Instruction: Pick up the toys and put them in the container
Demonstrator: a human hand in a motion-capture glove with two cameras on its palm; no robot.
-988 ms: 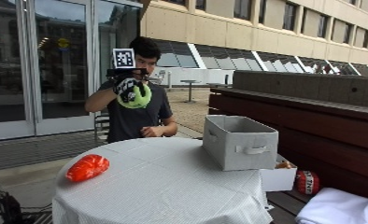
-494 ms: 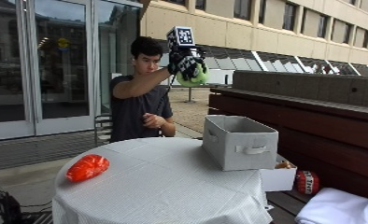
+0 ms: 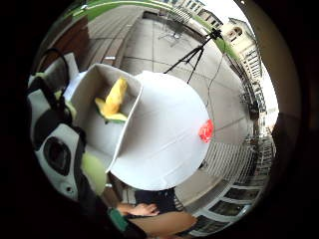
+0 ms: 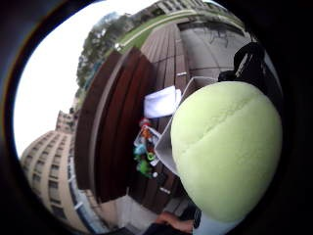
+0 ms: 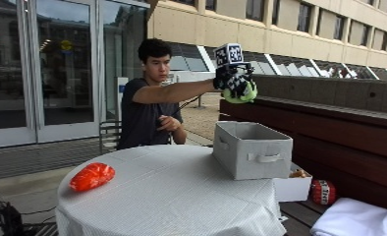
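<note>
Above the grey container, you held the light green ball toy in your gloved right hand, fingers curled round it, arm stretched out across the table. The ball hung in the air, well apart from the container's rim, roughly over its open top, and it filled much of the thumb-side palm view.

Inside the container lay a yellow toy against the bottom, as the little-finger-side palm view showed. One red-orange toy rested on the white tablecloth near the table's far edge from the container, untouched. Your bare left hand was drawn in at your chest, fingers loosely curled, holding nothing that could be made out.

Beside the table, below the container's level, sat a white box with other small items, a red ball and a white cloth on the wooden bench; whether those belong to the task could not be told.

Assessment: the step in hand was the carry of the green ball to the drop. The next move appears to call for lowering the hand nearer the opening, centring it over the container, then spreading the fingers. A release from that height risks a bounce out, the ball being round. The red-orange toy would remain afterwards.
</note>
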